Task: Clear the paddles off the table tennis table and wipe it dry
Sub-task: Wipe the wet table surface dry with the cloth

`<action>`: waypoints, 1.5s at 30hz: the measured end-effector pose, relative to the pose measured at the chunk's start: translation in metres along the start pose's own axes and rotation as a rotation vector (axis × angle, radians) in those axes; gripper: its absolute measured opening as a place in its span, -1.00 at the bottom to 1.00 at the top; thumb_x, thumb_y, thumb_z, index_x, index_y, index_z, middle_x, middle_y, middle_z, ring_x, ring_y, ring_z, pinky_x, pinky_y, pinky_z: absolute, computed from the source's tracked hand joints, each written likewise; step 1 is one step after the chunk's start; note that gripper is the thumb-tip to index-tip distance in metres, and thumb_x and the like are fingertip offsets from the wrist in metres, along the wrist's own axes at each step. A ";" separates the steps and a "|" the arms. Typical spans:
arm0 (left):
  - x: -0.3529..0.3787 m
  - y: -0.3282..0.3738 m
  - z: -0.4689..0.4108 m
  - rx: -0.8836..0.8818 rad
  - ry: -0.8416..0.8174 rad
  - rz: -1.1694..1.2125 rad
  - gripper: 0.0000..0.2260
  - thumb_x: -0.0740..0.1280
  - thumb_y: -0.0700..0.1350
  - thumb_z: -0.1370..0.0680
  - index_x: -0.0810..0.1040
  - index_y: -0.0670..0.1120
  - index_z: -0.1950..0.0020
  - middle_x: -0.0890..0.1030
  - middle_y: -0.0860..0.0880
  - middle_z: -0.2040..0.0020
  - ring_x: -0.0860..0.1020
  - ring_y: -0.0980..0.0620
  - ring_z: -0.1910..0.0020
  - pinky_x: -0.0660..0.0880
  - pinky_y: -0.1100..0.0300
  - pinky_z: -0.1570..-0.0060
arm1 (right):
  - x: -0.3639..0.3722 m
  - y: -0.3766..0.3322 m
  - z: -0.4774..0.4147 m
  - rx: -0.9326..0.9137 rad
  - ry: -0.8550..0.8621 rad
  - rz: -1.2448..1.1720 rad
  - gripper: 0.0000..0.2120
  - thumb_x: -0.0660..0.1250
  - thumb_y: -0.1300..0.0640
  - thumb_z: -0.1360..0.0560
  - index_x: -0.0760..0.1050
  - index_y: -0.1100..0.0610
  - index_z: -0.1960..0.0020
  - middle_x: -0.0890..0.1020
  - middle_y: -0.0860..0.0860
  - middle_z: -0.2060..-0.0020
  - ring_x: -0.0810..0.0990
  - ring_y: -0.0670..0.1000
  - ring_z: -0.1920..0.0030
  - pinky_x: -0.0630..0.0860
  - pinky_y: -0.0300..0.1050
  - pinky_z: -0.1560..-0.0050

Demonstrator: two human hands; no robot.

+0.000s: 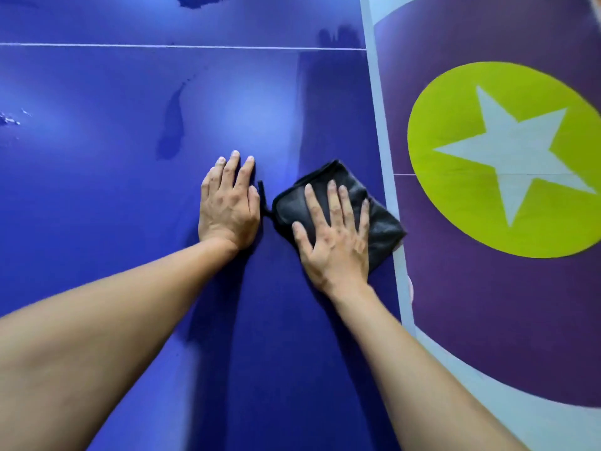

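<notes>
- Both hands lie flat on the blue table [97, 177], fingers straight, neither curled round anything.
- Far left, droplets [9, 118] sit on the surface.
- A wet streak [172, 125] lies ahead and left of the left hand [229, 203], running lengthwise away from the person.
- The left hand rests on bare table, the nearer one to the streak.
- The right hand [331, 236] presses on the folded dark cloth [385, 231], just beside the table's right edge.
- No paddles show; the next wipe likely heads forward and left.

Floor [487, 320]: purple, with a pale curved band [536, 418] at lower right.
Circle [455, 206]: lime green, on the purple.
Star [514, 151]: pale, inside the circle.
</notes>
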State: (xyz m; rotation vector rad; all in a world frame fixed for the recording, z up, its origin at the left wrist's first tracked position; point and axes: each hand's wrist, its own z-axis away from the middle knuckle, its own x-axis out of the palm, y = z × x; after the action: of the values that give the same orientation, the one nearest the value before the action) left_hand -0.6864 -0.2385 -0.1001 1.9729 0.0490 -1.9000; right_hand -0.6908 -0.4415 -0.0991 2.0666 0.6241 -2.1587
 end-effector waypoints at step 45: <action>-0.024 0.019 0.245 0.165 0.088 0.110 -0.68 0.06 -0.07 -0.66 0.54 -0.12 -0.25 0.56 -0.05 -0.21 0.51 -0.16 -0.05 0.41 -0.04 -0.12 | 0.000 -0.008 0.282 -0.100 -0.071 -0.035 -0.34 0.15 -0.27 -0.60 0.05 -0.18 -0.64 0.06 0.04 -0.65 0.00 0.05 -0.65 -0.01 0.35 -0.57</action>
State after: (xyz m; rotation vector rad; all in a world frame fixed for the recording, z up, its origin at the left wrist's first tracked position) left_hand -0.9158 -0.3249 -0.0708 2.1190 -0.1938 -1.7977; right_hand -0.9580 -0.5323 -0.0971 1.9352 0.7483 -2.1609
